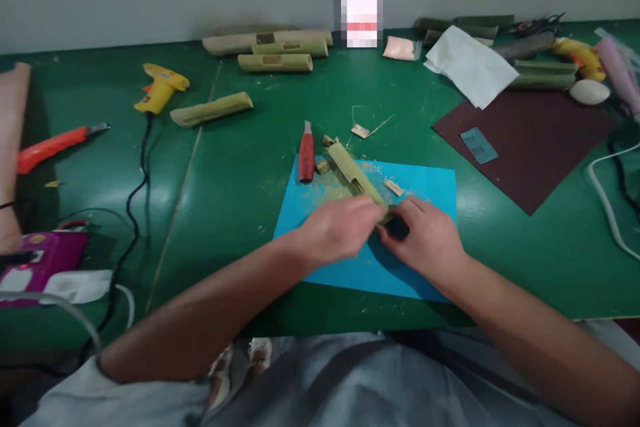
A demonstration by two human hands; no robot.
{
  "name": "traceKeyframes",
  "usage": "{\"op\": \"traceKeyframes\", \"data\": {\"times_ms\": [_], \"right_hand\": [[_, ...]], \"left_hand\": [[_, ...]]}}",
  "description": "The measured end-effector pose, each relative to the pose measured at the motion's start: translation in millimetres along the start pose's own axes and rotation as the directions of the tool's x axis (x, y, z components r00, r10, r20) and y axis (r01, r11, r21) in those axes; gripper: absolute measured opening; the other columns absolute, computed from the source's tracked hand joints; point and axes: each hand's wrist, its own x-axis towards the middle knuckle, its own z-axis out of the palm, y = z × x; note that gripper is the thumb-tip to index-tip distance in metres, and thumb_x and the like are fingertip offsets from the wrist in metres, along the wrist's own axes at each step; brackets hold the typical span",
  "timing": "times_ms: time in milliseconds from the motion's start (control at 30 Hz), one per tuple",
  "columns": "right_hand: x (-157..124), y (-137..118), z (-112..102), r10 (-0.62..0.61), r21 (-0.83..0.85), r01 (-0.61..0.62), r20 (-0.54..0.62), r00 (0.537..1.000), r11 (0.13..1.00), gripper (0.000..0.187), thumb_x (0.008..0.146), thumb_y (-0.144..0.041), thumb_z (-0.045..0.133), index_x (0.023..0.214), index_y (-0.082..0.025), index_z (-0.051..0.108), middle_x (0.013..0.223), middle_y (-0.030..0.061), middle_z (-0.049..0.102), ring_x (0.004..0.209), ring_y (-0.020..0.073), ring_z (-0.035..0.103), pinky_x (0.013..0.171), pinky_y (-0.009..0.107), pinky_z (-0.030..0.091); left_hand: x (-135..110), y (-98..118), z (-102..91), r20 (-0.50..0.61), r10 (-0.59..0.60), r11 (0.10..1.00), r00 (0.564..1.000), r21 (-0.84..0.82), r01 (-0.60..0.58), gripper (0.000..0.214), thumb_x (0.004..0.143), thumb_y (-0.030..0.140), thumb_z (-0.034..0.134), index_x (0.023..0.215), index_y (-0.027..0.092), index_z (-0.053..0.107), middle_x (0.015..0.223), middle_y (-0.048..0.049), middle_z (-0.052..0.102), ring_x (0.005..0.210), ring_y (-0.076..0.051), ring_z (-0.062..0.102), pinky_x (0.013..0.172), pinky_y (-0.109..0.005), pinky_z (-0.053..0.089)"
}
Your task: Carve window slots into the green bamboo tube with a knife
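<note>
Near side first: blue sheet (pixel 330 270) on the green desk (pixel 200 227), both hands over it. Right hand (pixel 425 233) has its fingers bent round the near end of a bamboo tube (pixel 353 170), seemingly pinching it. Left hand (pixel 345 227) is at the same end, fingers curled but motion-blurred; can't tell whether they grip the tube or a tool. Something dark sits between the two hands, can't make out what. Tube lies slanted over the sheet, far end pointing up-left past the sheet's edge. Status: a slot is cut through its wall, just beyond the hands, so material is clearly off. Dust and shavings litter the sheet; one loose chip (pixel 394 187) lies right of the tube, another offcut (pixel 360 130) on bare desk beyond. Looks partly done to me; slot depth and edge finish not readable from here. Red-handled knife (pixel 307 157) lies left of the tube, nobody holding it. Farther out, a separate bamboo piece (pixel 215 109) shows no opening on its visible side. At the back, bamboo lengths (pixel 275 63) lie grouped by the wall, openings already cut in them.
</note>
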Motion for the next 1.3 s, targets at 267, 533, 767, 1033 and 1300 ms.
{"op": "traceKeyframes", "data": {"times_ms": [267,533,767,1033,1300], "right_hand": [[0.7,-0.9,-1.2,0.015,0.008,-0.015,0.038,0.999,1.000,0.018,0.082,-0.037,0.061,0.079,-0.019,0.060,0.080,0.0064,0.065,0.072,0.0186,0.058,0.061,0.030,0.039],[0.2,-1.2,0.9,0.042,0.028,-0.043,0.034,0.999,0.999,0.019,0.082,-0.037,0.061,0.078,-0.019,0.060,0.079,0.0064,0.064,0.072,0.0181,0.058,0.061,0.030,0.038],[0.7,-1.3,0.6,0.051,0.050,-0.054,0.045,0.998,0.997,0.017,0.081,-0.036,0.062,0.080,-0.019,0.060,0.081,0.0060,0.065,0.075,0.0186,0.059,0.063,0.030,0.040],[0.1,-1.8,0.1,0.060,0.028,-0.061,0.043,0.997,0.998,0.020,0.082,-0.038,0.062,0.080,-0.019,0.060,0.082,0.0065,0.065,0.074,0.0187,0.059,0.062,0.031,0.040],[0.4,-1.6,0.4,0.061,0.023,-0.062,0.038,0.997,0.998,0.019,0.082,-0.038,0.062,0.080,-0.019,0.060,0.082,0.0063,0.065,0.074,0.0192,0.059,0.062,0.031,0.040]], "left_hand": [[-3.5,-0.5,1.8,-0.053,0.095,0.995,0.994,0.004,-0.095,0.028,0.099,0.024,0.042,0.102,0.017,0.068,0.087,-0.0057,0.069,0.079,-0.017,0.065,0.070,-0.027,0.051],[-2.2,-1.2,1.3,-0.058,0.083,0.996,0.995,0.023,-0.082,0.028,0.100,0.024,0.041,0.105,0.017,0.067,0.085,-0.0049,0.068,0.077,-0.016,0.064,0.069,-0.026,0.050],[-3.9,-1.0,-0.2,-0.085,0.069,0.995,0.994,0.078,-0.063,0.030,0.099,0.021,0.040,0.102,0.014,0.068,0.082,-0.0065,0.068,0.075,-0.018,0.064,0.067,-0.028,0.050],[-1.3,-11.6,-2.8,-0.217,-0.072,0.997,0.973,-0.023,0.069,0.026,0.099,0.023,0.045,0.107,0.015,0.068,0.094,-0.0074,0.070,0.087,-0.017,0.066,0.078,-0.027,0.052],[-3.8,-4.6,1.9,-0.212,-0.042,0.999,0.976,-0.016,0.040,0.026,0.099,0.023,0.044,0.104,0.015,0.069,0.091,-0.0070,0.070,0.086,-0.018,0.066,0.078,-0.029,0.052]]}}
